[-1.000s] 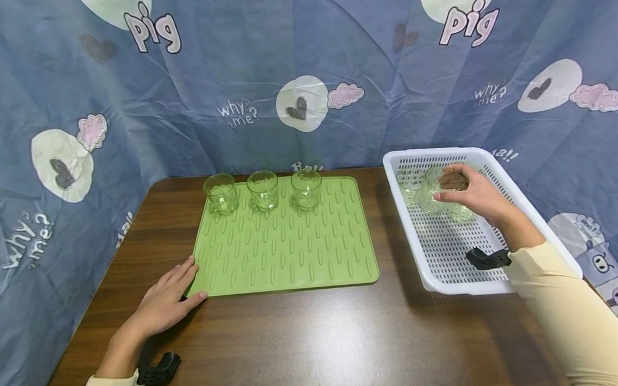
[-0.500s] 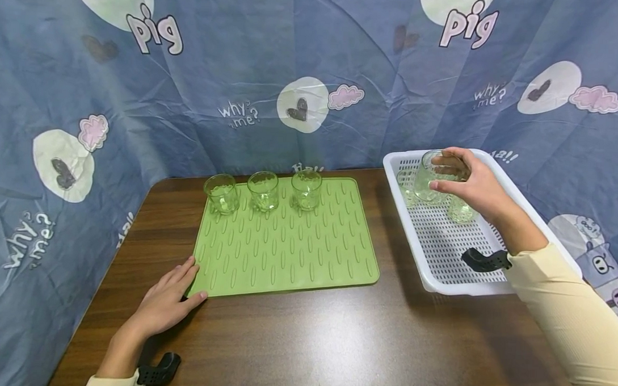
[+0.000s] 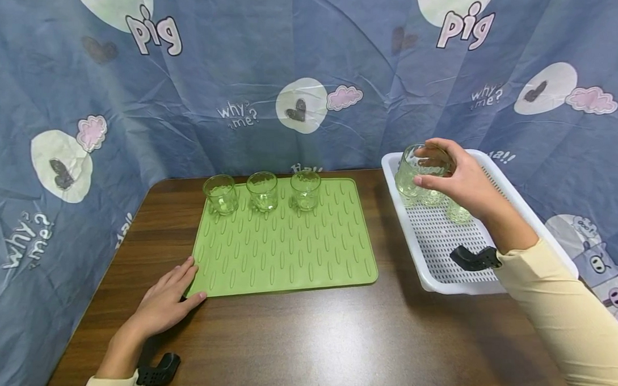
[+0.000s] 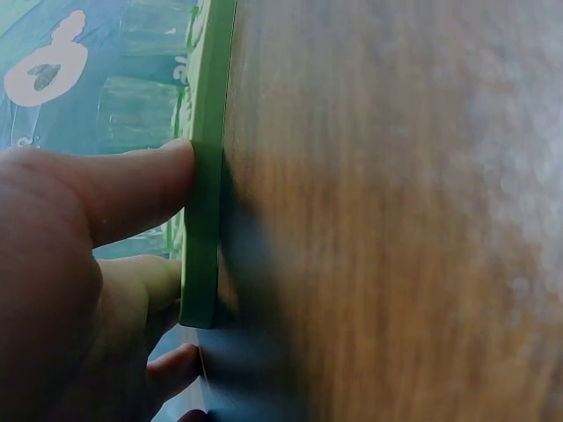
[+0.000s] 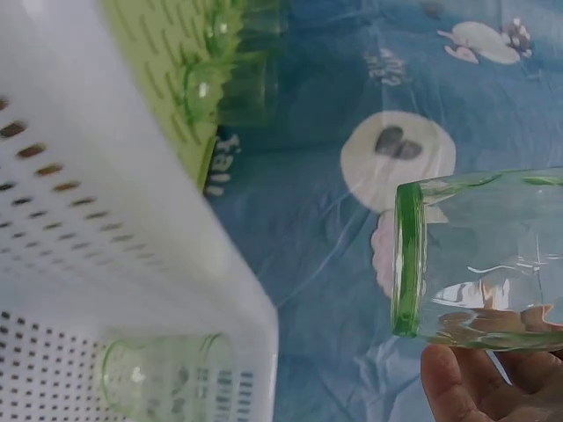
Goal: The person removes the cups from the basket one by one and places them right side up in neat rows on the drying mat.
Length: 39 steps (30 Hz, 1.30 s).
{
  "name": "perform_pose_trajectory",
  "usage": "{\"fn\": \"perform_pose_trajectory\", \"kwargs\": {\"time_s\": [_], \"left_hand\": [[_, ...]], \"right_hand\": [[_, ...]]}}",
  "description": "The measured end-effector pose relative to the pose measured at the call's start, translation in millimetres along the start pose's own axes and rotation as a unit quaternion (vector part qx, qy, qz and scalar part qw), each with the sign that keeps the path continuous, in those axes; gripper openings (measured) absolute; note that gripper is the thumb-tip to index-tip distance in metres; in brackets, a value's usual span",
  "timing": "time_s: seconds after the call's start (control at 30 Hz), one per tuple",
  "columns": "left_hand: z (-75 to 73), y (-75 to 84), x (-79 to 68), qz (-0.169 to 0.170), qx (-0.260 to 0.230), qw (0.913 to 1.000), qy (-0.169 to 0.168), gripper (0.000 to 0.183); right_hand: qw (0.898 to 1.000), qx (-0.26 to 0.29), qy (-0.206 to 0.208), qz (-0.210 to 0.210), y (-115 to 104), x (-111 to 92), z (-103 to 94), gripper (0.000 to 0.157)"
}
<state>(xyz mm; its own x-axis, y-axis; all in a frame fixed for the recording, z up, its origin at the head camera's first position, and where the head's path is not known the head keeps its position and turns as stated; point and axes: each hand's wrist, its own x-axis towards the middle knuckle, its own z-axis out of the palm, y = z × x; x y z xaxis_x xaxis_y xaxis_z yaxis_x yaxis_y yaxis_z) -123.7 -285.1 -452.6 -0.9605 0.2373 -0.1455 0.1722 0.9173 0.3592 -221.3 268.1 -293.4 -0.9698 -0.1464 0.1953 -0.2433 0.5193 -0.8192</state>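
My right hand (image 3: 465, 178) grips a clear greenish drinking glass (image 3: 408, 176) by its side, over the far left part of the white basket (image 3: 424, 271). In the right wrist view the same glass (image 5: 493, 255) is raised above the basket rim, fingertips at its wall. Other glasses stand in the basket, one of them a glass (image 3: 459, 212) below my hand. My left hand (image 3: 164, 301) rests at the near left corner of the green ridged mat (image 3: 286, 249), thumb and fingers extended. Three matching glasses, including a left glass (image 3: 222, 194), stand in a row along the mat's far edge.
The mat and basket sit on a brown wooden table (image 3: 304, 340), the basket to the right. A blue printed cloth (image 3: 200, 98) hangs directly behind the table's far edge. The basket's raised rim lies between the held glass and the mat.
My right hand has lifted the glass up from among those in the basket and carried it left, toward the basket's far left corner. The left hand and the mat stay put.
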Motion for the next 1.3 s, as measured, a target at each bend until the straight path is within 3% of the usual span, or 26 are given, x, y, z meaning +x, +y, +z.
{"fn": "perform_pose_trajectory", "kwargs": {"time_s": [0.47,0.73,0.97,1.3], "left_hand": [[1.9,1.5,-1.3,0.003,-0.008,1.0,-0.003,0.079],[2.1,2.9,-0.6,0.003,-0.009,0.9999,-0.005,0.08],[0.0,1.4,-2.0,0.0,0.0,1.0,-0.006,0.079],[-3.6,3.0,-0.7,-0.003,-0.005,0.9999,-0.012,0.08]], "right_hand": [[0.999,0.008,-0.039,-0.014,-31.9,13.6,22.2,0.072],[0.998,-0.016,-0.053,-0.02,-38.0,23.2,32.1,0.077],[0.997,-0.028,-0.07,-0.023,-39.7,49.9,51.3,0.08],[0.997,-0.023,-0.075,0.012,-38.8,78.2,76.3,0.085]]}}
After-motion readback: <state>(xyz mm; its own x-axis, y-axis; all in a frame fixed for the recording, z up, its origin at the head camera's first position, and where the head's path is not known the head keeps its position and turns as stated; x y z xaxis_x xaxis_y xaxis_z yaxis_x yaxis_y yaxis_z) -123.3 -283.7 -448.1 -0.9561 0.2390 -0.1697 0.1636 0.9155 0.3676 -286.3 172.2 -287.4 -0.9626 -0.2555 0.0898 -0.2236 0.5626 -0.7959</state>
